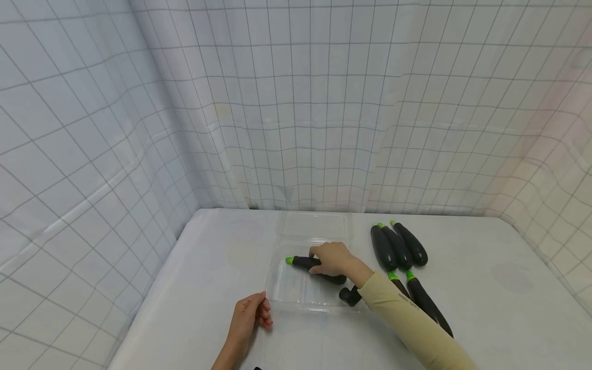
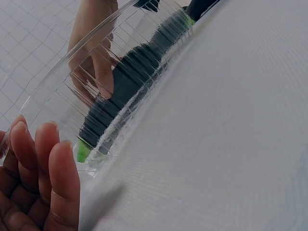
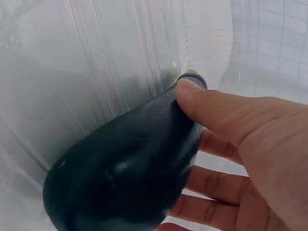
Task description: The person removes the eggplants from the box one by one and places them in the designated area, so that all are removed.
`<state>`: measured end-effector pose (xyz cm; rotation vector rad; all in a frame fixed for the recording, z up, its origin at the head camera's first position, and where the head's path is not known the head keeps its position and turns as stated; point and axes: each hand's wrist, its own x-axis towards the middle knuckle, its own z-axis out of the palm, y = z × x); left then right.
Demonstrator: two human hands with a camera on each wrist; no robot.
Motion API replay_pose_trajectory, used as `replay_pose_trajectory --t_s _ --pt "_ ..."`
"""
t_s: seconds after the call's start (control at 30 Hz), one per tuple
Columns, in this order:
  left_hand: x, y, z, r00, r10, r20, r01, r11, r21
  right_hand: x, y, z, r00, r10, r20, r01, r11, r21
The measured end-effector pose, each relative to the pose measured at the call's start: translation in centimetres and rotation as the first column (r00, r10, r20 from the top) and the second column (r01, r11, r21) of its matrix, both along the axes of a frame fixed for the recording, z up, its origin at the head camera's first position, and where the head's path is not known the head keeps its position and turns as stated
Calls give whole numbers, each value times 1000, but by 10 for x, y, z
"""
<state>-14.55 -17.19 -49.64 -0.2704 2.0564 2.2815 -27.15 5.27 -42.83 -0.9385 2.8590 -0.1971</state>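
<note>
A dark eggplant (image 1: pixel 305 262) with a green stem end lies slantwise in a clear plastic container (image 1: pixel 289 293), its stem toward the left. From above, my right hand (image 1: pixel 334 259) grips this eggplant; in the right wrist view the thumb (image 3: pixel 197 98) presses near its stem, with the other fingers along its far side. At the container's front left corner is my left hand (image 1: pixel 250 316). In the left wrist view its fingers (image 2: pixel 62 168) are at the clear rim, and the thumb appears to be on the other side, partly hidden.
Several more eggplants lie right of the container: a group at the back (image 1: pixel 383 248) and others in front (image 1: pixel 425 298), partly hidden by the right sleeve (image 1: pixel 411 324). The container's clear lid (image 1: pixel 314 225) lies open behind it. White grid-patterned curtains (image 1: pixel 324 128) surround the white table (image 1: pixel 222 246).
</note>
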Motion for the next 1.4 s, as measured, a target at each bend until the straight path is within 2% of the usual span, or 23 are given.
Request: replay_pose_trajectory --t_s 0.4,0.77,1.07,1.4 --pt "-1 0 -1 1000 -5 1 5 1000 9 -1 7 6 998 21 -59 -28 992 -120" --pt "-3 -1 -3 1000 -2 6 2 1000 10 9 15 13 993 25 -119 -53 971 -233" --pt "-3 -1 -4 1000 -5 11 5 1000 13 19 28 19 978 -40 -204 -39 930 -366" --pt "-3 -1 -4 1000 -4 4 3 1000 24 28 51 25 951 -164 -263 17 876 -483"
